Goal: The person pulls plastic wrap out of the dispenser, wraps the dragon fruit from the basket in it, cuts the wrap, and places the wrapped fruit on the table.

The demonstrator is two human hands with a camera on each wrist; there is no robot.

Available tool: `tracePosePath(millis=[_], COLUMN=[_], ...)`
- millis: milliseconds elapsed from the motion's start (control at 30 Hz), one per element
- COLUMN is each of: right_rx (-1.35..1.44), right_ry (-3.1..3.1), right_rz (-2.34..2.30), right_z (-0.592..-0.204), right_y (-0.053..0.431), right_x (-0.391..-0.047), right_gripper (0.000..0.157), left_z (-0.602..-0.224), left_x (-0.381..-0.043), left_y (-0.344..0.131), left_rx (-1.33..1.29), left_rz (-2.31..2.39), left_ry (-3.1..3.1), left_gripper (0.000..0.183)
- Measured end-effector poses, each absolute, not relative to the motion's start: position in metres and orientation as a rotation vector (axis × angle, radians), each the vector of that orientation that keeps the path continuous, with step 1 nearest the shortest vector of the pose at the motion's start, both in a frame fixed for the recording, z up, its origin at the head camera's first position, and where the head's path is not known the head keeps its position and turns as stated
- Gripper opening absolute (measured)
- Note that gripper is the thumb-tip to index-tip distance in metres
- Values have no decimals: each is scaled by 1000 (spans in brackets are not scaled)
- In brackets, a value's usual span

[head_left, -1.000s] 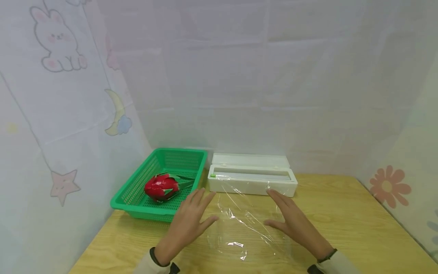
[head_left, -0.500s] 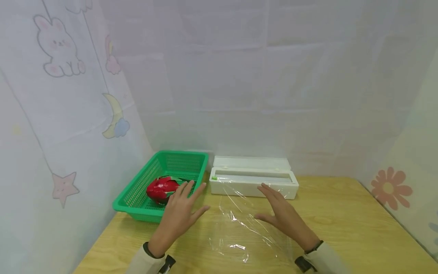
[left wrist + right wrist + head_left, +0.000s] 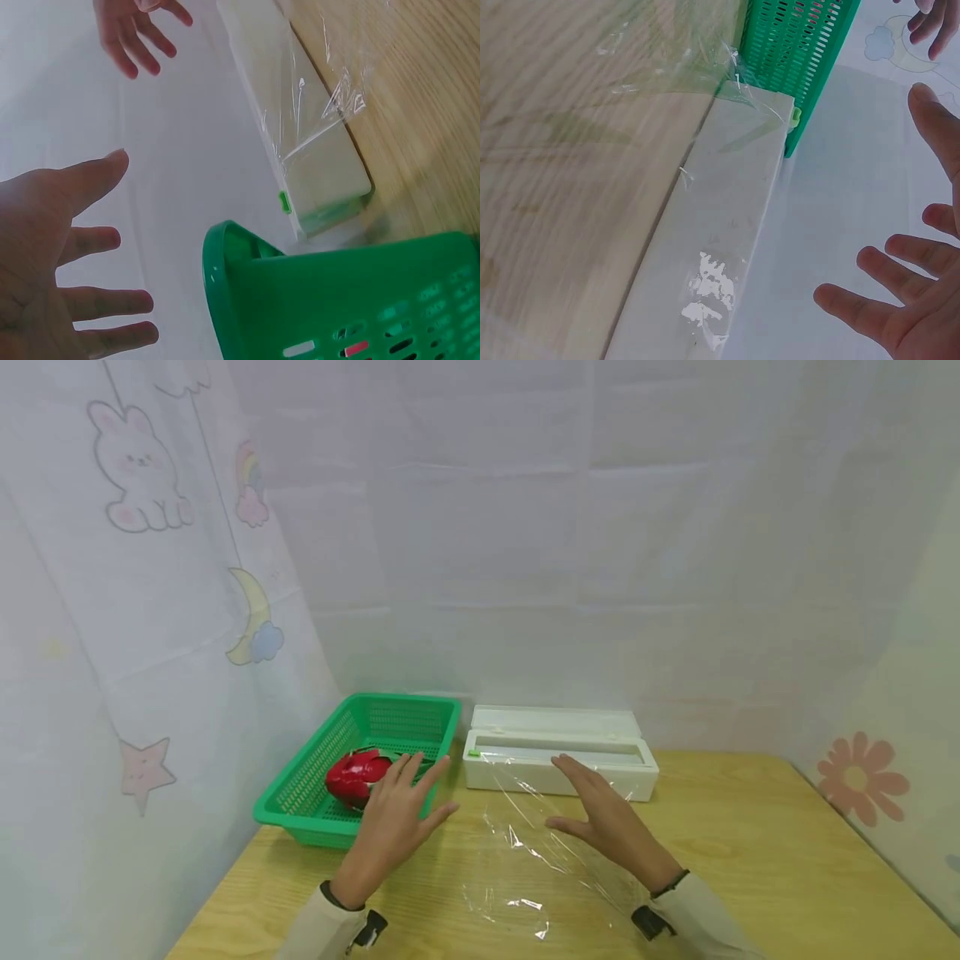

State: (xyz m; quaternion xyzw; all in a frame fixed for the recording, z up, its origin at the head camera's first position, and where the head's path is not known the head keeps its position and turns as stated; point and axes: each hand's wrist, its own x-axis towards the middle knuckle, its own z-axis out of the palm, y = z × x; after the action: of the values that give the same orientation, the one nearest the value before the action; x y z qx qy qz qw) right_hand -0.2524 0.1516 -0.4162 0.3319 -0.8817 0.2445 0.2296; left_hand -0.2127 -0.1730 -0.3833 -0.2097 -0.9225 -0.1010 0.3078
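My left hand (image 3: 392, 823) hovers with spread fingers in front of the green basket (image 3: 303, 828) and holds nothing. It hides part of the red dragon fruit (image 3: 351, 779) lying in that basket. Over the right side of a clear cling film sheet (image 3: 534, 865), my right hand (image 3: 613, 823) is raised, its fingers straight and apart. The film runs from a white cling film dispenser (image 3: 558, 778) down over the wooden table. The dispenser's lid stands up at the back, and a small green slider sits at its left end. Both wrist views show the hands above these things, touching nothing.
The wooden table (image 3: 720, 843) extends to the right of the film. Behind it and at both sides hang pale printed cloths (image 3: 487, 527), close to the dispenser and the basket. A dark wrist strap sits at each sleeve.
Both hands have shifted left, the left one now covering part of the dragon fruit. The head view has tilted slightly. Basket, dispenser and film appear to lie as before.
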Motion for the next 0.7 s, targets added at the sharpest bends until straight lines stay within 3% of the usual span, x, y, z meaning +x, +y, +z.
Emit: tracePosePath(millis=[700], right_rx=[941], right_ry=[-2443], right_rz=[735], right_z=[-400], right_y=[129], right_x=[-267], right_gripper=[88], left_z=[-379], left_x=[-224], left_y=[-191], left_rx=[-519], left_rz=[-365], left_ry=[-2443], left_gripper=[72])
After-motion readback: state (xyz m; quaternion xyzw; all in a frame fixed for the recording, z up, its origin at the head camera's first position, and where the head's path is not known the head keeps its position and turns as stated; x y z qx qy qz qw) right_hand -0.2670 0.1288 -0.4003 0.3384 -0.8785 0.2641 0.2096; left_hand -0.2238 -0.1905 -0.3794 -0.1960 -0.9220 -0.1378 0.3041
